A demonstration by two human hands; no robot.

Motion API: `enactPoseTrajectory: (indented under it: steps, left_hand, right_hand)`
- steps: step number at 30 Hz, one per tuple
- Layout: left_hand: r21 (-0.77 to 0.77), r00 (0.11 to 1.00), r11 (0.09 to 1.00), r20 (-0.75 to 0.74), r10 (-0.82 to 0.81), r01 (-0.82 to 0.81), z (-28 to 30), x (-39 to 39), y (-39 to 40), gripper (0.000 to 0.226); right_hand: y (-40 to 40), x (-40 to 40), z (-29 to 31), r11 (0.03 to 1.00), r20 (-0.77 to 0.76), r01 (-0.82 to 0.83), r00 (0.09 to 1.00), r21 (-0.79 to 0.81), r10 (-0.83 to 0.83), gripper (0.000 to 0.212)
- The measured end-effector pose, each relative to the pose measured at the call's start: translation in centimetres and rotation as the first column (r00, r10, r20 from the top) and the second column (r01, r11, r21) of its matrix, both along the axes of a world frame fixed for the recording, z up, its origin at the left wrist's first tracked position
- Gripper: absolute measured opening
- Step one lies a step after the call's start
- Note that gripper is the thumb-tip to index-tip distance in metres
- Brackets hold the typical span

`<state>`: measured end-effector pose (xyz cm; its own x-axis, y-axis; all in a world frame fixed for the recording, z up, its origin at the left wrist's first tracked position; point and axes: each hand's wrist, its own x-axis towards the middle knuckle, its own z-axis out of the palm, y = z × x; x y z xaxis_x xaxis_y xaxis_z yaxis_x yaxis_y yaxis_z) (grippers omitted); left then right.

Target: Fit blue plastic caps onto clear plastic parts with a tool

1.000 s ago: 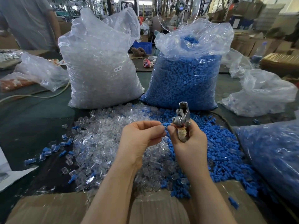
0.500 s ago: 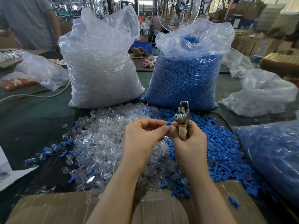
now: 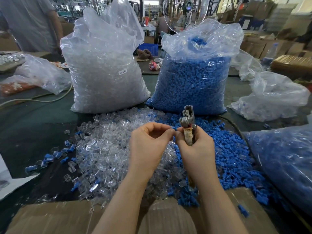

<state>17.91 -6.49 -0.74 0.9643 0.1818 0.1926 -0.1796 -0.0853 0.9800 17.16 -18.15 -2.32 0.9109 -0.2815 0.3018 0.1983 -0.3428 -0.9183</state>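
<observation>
Two hands, L hand pinching blue cap, R hand gripping tool

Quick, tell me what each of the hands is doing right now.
Left hand: pinching a blue cap at its fingertips.
Right hand: gripping the metal tool upright.

Two hands, one metal tool, two tall upright bags, and uncountable loose parts.

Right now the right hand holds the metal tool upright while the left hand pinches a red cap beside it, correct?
Not quite: in the head view the cap the left hand pinches is blue, not red. The right hand does hold the metal tool upright.
</observation>
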Motion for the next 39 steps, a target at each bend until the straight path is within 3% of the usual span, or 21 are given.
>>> enactPoseTrajectory:
  steps: [5, 11, 15, 24, 33, 39]
  left_hand:
    - [-0.013, 1.000, 1.000, 0.007, 0.009, -0.009, -0.1, 0.1, 0.1, 0.013]
    - [-0.025, 1.000, 1.000, 0.007, 0.009, -0.009, -0.1, 0.4, 0.5, 0.008]
    - [-0.002, 1.000, 1.000, 0.016, -0.020, 0.020, -0.1, 0.5, 0.9, 0.012]
    - [0.006, 0.996, 0.996, 0.035, -0.088, 0.087, -0.1, 0.5, 1.2, 0.015]
    - [-0.011, 0.988, 0.988, 0.043, -0.150, 0.151, 0.0, 0.5, 1.4, 0.014]
    - [-0.003, 0.988, 0.989, 0.038, -0.150, 0.150, 0.1, 0.5, 1.4, 0.013]
  right_hand:
    - [-0.5, 0.0, 0.4, 0.994, -0.057, -0.104, 0.993, 0.021, 0.105, 0.011]
    - [-2.5, 0.0, 0.3, 0.957, -0.250, -0.280, 0.934, -0.071, 0.254, 0.008]
    - [-2.5, -0.3, 0.5, 0.930, -0.299, -0.353, 0.903, -0.108, 0.308, 0.020]
    - [-2.0, -0.2, 0.6, 0.907, -0.286, -0.384, 0.901, -0.172, 0.326, 0.025]
    - [-2.2, -0.2, 0.1, 0.901, -0.291, -0.392, 0.898, -0.183, 0.331, 0.007]
    - [-2.1, -0.1, -0.1, 0.902, -0.295, -0.384, 0.901, -0.197, 0.319, 0.009]
